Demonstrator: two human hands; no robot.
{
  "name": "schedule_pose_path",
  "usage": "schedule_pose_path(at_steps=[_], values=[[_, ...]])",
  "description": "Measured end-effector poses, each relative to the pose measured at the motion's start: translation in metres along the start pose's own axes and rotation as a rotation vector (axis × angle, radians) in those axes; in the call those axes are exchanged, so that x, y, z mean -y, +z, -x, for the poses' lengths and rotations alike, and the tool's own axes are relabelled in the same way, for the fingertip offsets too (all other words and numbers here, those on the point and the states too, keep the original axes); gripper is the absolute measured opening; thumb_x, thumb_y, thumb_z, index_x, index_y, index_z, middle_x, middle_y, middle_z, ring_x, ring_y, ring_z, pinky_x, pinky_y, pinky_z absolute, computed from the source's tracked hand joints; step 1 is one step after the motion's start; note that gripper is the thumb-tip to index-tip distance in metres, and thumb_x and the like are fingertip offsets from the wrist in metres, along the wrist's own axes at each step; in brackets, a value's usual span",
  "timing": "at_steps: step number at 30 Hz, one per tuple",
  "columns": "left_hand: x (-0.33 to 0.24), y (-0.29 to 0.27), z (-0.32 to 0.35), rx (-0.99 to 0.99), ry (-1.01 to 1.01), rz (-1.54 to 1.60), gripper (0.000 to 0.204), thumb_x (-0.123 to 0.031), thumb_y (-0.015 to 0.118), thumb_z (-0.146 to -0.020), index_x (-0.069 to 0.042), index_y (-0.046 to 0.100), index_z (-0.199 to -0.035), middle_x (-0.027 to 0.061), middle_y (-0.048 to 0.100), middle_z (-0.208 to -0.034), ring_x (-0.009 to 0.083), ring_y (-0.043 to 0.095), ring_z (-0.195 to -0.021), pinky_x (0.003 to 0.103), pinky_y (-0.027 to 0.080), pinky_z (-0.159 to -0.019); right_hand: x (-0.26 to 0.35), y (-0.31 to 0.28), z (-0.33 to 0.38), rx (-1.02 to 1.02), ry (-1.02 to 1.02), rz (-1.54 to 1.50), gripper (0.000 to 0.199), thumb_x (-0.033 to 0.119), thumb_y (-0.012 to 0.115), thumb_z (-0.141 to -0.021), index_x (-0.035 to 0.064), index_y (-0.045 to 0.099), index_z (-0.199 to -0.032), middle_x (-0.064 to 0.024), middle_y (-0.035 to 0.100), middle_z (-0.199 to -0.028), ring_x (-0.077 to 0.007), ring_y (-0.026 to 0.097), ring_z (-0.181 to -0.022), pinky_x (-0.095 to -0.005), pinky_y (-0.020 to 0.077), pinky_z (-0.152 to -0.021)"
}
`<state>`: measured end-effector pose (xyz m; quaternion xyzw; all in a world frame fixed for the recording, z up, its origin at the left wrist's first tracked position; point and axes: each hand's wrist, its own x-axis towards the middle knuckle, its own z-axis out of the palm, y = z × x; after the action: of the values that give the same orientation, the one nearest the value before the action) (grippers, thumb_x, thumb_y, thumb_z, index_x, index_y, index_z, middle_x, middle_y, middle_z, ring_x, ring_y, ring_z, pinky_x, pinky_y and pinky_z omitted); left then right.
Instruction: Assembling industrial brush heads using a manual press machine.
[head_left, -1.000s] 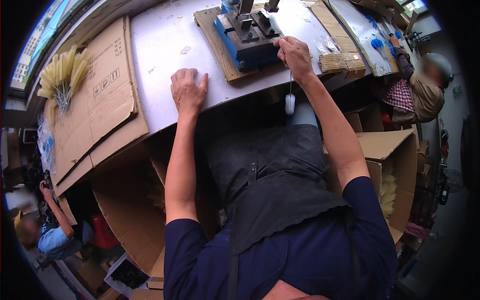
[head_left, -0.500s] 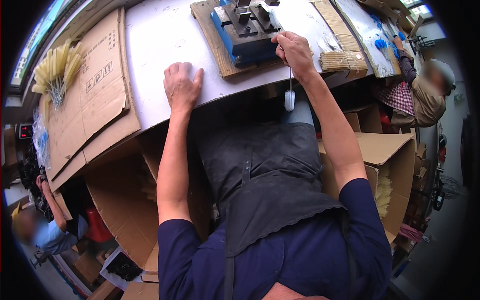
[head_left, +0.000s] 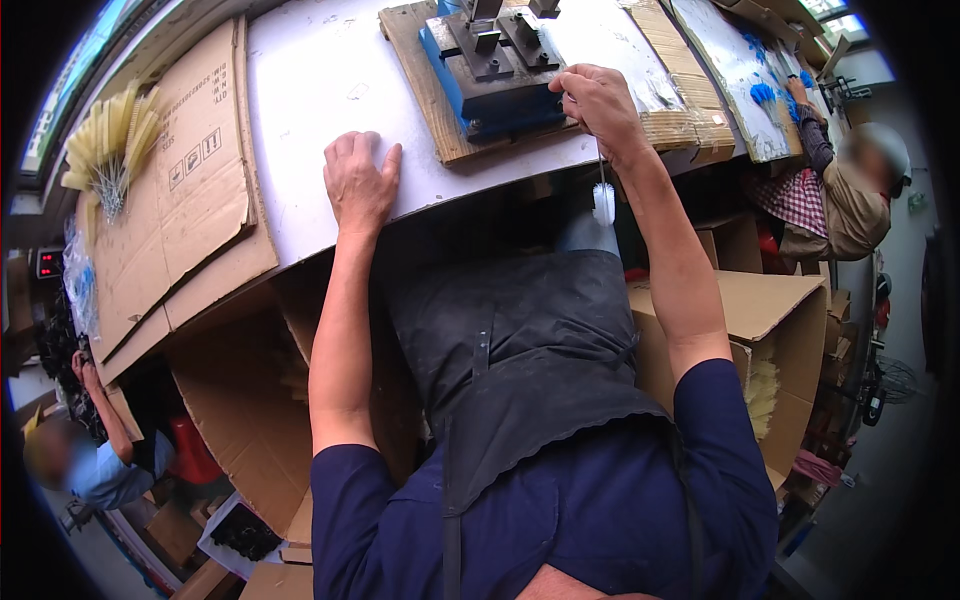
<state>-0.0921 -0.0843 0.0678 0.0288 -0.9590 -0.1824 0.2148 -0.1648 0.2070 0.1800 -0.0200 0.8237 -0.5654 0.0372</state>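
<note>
My right hand (head_left: 603,108) is closed in a pinch beside the near right corner of a blue and black metal bench press (head_left: 495,75). From it hangs a thin wire bottle brush (head_left: 603,204) with a white bristle head, dangling below the table edge. The part of the wire inside my fingers is hidden. My left hand (head_left: 361,180) lies open on the white tabletop (head_left: 310,95), left of the press, with its thumb apart and nothing in it. A wooden board (head_left: 420,85) carries the press.
Flattened cardboard (head_left: 190,190) covers the table's left end, with a bundle of cream-bristled brushes (head_left: 115,145) on it. Cardboard strips (head_left: 685,125) lie to the right. Open cartons (head_left: 240,400) flank my lap; the right carton (head_left: 790,300) holds pale bristles. Co-workers sit at both sides.
My right hand has shifted slightly right with the hanging brush. A whitish bristly piece seen at the press's right side is no longer visible there. My left hand has barely moved.
</note>
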Motion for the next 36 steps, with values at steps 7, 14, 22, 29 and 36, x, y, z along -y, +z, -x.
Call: schedule_pose_path(at_steps=[7,14,22,29,36], values=[[0.002,0.001,0.004,-0.004,0.000,-0.003,0.035,-0.033,0.071,-0.087,-0.005,0.066,-0.107,0.0130,0.060,-0.114,0.0301,0.052,-0.115,0.043,0.043,-0.096,-0.003,-0.001,0.000,0.017,0.036,-0.042,0.020,0.014,0.053,-0.092,-0.0012,0.066,-0.090,0.0067,0.046,-0.056,-0.0001,0.038,-0.047,-0.0187,0.0246,-0.041],[0.001,0.001,0.000,0.004,0.006,0.000,0.036,-0.032,0.071,-0.087,-0.004,0.068,-0.108,0.0136,0.060,-0.115,0.0293,0.052,-0.115,0.042,0.043,-0.097,0.000,-0.005,0.001,0.025,-0.006,0.003,0.022,0.017,0.053,-0.097,0.0007,0.068,-0.094,0.0059,0.049,-0.056,0.0011,0.038,-0.044,-0.0159,0.0244,-0.038],[0.012,0.012,-0.002,-0.046,0.041,-0.026,0.038,-0.035,0.070,-0.087,-0.004,0.068,-0.109,0.0121,0.062,-0.112,0.0289,0.053,-0.114,0.042,0.045,-0.094,-0.007,-0.003,-0.007,0.040,-0.003,0.092,0.024,0.019,0.052,-0.098,0.0017,0.069,-0.097,0.0059,0.048,-0.056,0.0003,0.037,-0.044,-0.0165,0.0243,-0.038],[0.002,-0.004,-0.005,0.006,-0.010,0.009,0.036,-0.035,0.070,-0.087,-0.006,0.068,-0.109,0.0128,0.063,-0.114,0.0311,0.054,-0.114,0.044,0.045,-0.096,0.012,-0.004,-0.005,0.047,0.063,0.039,0.022,0.017,0.053,-0.095,0.0021,0.067,-0.089,0.0053,0.048,-0.056,-0.0007,0.037,-0.045,-0.0192,0.0244,-0.039],[-0.001,-0.004,0.006,0.008,-0.010,0.035,0.035,-0.027,0.073,-0.085,-0.004,0.064,-0.109,0.0130,0.059,-0.114,0.0300,0.051,-0.114,0.042,0.042,-0.097,0.011,-0.003,0.001,0.074,0.066,0.027,0.018,0.010,0.051,-0.093,-0.0007,0.064,-0.087,0.0062,0.048,-0.057,-0.0001,0.042,-0.047,-0.0183,0.0285,-0.040]])
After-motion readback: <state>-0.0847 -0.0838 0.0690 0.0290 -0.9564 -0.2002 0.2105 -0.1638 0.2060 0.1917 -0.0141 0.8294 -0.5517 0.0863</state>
